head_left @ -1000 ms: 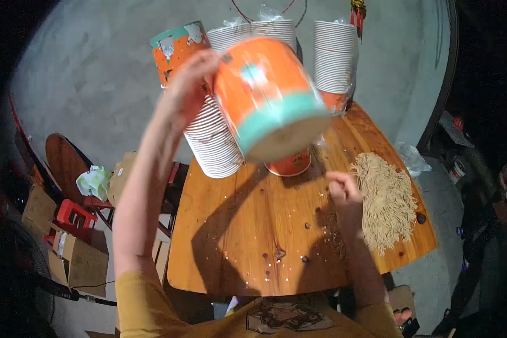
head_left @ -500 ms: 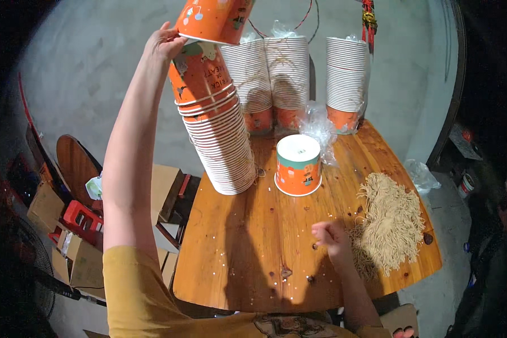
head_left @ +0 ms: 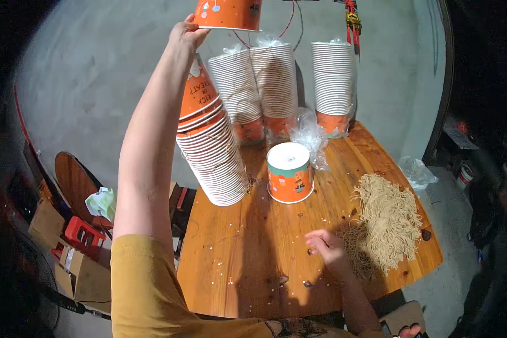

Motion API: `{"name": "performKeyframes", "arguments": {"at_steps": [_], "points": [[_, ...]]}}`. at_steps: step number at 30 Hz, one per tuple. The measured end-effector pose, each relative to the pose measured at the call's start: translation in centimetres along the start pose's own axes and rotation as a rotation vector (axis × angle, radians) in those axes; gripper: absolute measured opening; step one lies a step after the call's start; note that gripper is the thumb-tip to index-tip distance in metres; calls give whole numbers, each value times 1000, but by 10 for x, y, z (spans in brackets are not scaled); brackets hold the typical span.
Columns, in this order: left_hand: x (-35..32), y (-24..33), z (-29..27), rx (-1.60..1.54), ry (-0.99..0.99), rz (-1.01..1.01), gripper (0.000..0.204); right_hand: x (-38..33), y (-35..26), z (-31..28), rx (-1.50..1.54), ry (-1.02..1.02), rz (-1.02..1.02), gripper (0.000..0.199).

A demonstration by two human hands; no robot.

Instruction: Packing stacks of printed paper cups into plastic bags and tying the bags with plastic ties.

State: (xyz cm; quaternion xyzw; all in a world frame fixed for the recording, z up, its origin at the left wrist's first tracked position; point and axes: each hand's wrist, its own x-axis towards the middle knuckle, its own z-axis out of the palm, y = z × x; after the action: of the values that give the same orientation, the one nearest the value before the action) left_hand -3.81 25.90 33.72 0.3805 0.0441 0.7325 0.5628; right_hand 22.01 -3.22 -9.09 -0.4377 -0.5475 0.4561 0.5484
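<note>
Raised at the top, my left hand is closed on the rim of an orange printed paper bucket, its upper part cut off by the frame. Below it leans a tall stack of nested paper buckets with white rims, partly behind my left forearm. A single bucket stands upside down mid-table, its white base up. Over the near part of the table my right hand is loosely curled, thumb and fingers slightly apart, and nothing shows in it. Close to its right lies a heap of beige strings.
Three wrapped bucket stacks stand at the table's far edge. Crumpled clear plastic lies behind the single bucket. Small white specks dot the wood. Cardboard boxes and a red stool are at the lower left.
My left hand and its bucket have moved up and to the right, away from the leaning stack. My right hand's fingers have loosened a little. The view has shifted slightly.
</note>
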Motion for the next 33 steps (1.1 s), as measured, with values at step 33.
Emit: {"name": "performKeyframes", "arguments": {"at_steps": [33], "points": [[106,18,-129,12,522,280,27,8,1,-9,-91,29,122,19]]}}
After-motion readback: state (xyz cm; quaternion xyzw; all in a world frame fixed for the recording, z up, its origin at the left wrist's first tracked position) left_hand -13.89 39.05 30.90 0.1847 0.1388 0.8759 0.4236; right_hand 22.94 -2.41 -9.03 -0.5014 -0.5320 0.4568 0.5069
